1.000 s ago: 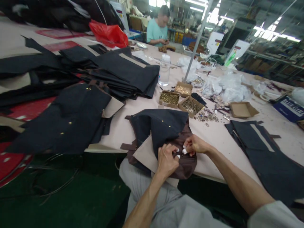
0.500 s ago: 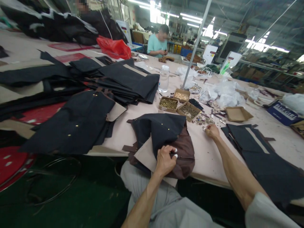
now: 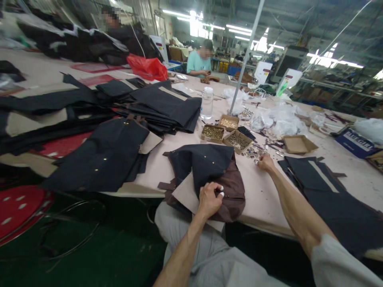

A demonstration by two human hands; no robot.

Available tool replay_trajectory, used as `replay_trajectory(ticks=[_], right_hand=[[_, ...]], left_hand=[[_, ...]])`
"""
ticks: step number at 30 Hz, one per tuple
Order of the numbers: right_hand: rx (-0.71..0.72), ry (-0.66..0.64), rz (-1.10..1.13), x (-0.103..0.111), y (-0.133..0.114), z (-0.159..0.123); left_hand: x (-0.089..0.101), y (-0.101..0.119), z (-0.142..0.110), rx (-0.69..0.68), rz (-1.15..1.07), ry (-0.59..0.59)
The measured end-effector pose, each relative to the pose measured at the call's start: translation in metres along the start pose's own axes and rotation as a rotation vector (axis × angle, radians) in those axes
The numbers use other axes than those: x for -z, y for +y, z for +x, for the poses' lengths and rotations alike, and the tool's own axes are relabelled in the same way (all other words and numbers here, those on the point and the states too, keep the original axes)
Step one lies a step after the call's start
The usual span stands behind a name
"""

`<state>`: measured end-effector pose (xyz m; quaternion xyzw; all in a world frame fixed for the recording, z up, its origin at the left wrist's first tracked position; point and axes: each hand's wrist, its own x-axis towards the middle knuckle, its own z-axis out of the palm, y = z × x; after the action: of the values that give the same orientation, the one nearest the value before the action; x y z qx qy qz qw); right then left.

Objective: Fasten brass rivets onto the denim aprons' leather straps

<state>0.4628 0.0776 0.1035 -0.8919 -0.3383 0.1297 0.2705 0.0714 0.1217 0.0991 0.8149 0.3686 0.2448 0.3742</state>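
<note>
My left hand lies on a dark navy fabric bag piece with a brown lining, at the table's front edge. Its fingers are curled on the cloth, and two fingertips have white coverings. Brass-coloured studs dot the navy cloth. My right hand is at the near edge of a scatter of loose metal fittings, its thumb and fingers pinched together. Something small and shiny shows at its fingertips, too small to name. Three small cardboard boxes of metal studs stand beyond the bag piece.
Stacked dark fabric panels cover the left; another pile lies right. Behind the boxes are a clear jar, a metal pole and plastic bags. A red stool stands lower left. A co-worker sits across the table.
The view has shifted slightly, so the left-hand piles appear further right. Both hands stay in nearly the same places, the right one still at the loose fittings.
</note>
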Motion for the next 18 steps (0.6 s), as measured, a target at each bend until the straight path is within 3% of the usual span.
replay_trajectory(ticks=[4,8,12,18], right_hand=[[0.103,-0.061,0.176,-0.009,-0.019,-0.044],[0.222,-0.276,0.496,-0.034,-0.044,-0.114],[0.276,-0.451,0.712,-0.053,-0.073,-0.174],[0.246,-0.483,0.749,-0.065,-0.093,-0.201]], left_hand=[[-0.002,-0.006,0.000,0.007,-0.196,0.026],[0.000,-0.005,0.001,0.077,-0.434,0.044],[0.004,0.000,0.001,0.100,-0.503,0.001],[0.001,-0.008,-0.001,0.130,-0.559,-0.078]])
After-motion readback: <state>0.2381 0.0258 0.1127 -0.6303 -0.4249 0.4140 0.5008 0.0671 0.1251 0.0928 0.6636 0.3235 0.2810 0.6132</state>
